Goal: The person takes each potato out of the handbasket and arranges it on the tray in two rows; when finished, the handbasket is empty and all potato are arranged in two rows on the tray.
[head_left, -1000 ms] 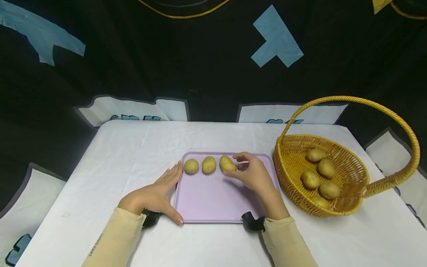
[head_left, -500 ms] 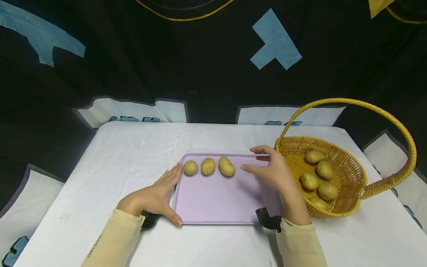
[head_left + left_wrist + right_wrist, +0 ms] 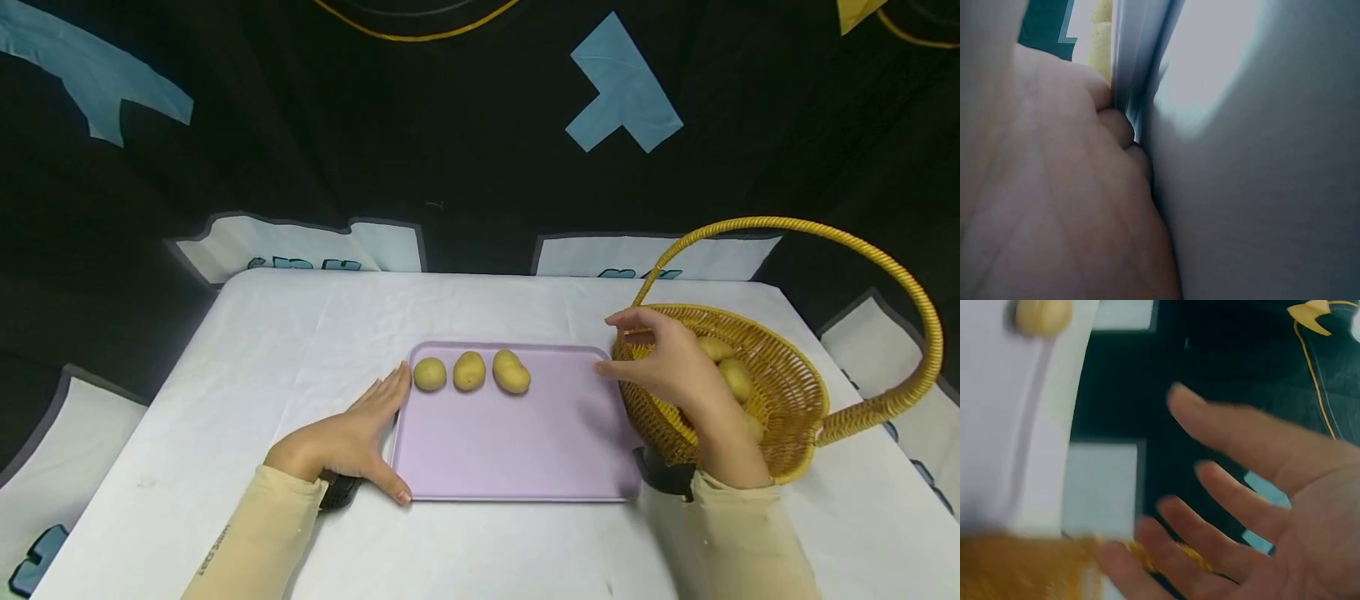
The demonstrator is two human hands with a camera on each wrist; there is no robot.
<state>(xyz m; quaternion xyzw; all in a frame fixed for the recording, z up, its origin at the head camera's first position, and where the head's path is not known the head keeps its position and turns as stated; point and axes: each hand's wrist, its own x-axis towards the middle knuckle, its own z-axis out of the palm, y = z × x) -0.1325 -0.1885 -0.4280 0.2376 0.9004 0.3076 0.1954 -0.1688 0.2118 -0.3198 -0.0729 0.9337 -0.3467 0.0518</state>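
Note:
Three potatoes stand in a row along the far side of a lilac tray (image 3: pixel 517 450): a round potato (image 3: pixel 430 374) at the left, an oval potato (image 3: pixel 468 371) and a longer, lumpy potato (image 3: pixel 512 372). My left hand (image 3: pixel 352 442) rests against the tray's left edge, fingers straight and thumb at the near corner. Over the left rim of a wicker basket (image 3: pixel 806 358) hovers my right hand (image 3: pixel 675 367), holding nothing, its fingers loosely bent and apart in the right wrist view. Several potatoes (image 3: pixel 737 379) lie in the basket, partly hidden by that hand and forearm.
The basket's tall arched handle (image 3: pixel 795 223) rises over the right side of the white-covered table (image 3: pixel 337 317). A dark curtain (image 3: pixel 375 150) with pale blue patches hangs behind the table.
My right hand has let go of the lumpy potato and moved right, from the tray to above the basket. My left hand has stayed at the tray's left edge.

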